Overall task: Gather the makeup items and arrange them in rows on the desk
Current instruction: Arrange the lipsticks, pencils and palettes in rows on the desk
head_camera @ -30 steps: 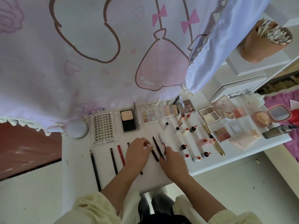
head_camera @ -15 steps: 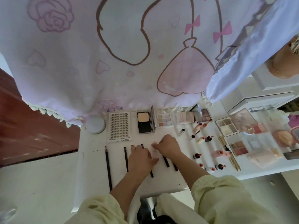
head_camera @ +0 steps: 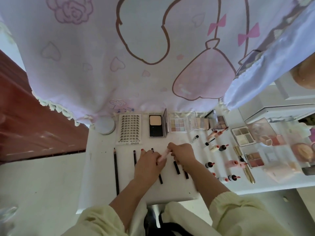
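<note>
Compared with half a second ago, the left hand (head_camera: pixel 148 162) does not lie flat on the pencils any more. Its fingers are now curled round the lower end of a pale pink tube (head_camera: pixel 163 155), and the right hand (head_camera: pixel 183 155) pinches the upper end. The two hands are therefore joined by this tube over the middle of the white desk (head_camera: pixel 170 189). The tube is slanted, with its upper end toward the right. At the far left of the desk a round white jar (head_camera: pixel 105 125) stands at the back edge, close to the hem of the printed curtain (head_camera: pixel 119 57). Just beside the jar lies a lash tray (head_camera: pixel 128 129). In front of these, a long black pencil (head_camera: pixel 116 171) and a shorter dark pencil (head_camera: pixel 134 158) lie parallel and apart from each other. The tip of a red pencil (head_camera: pixel 142 150) shows above the left knuckles. Behind the hands an open powder compact (head_camera: pixel 156 125) lies in the back row, and next to it a pastel eyeshadow palette (head_camera: pixel 178 124). Just in front of the right hand lies a short black pencil (head_camera: pixel 177 167), with another near it. Further right a small dark bottle (head_camera: pixel 209 164) lies among several similar ones. After that a gold tube (head_camera: pixel 245 166) lies lengthwise, between the bottles and a blush palette (head_camera: pixel 254 160). A quad palette (head_camera: pixel 243 136) lies behind the gold tube.
</note>
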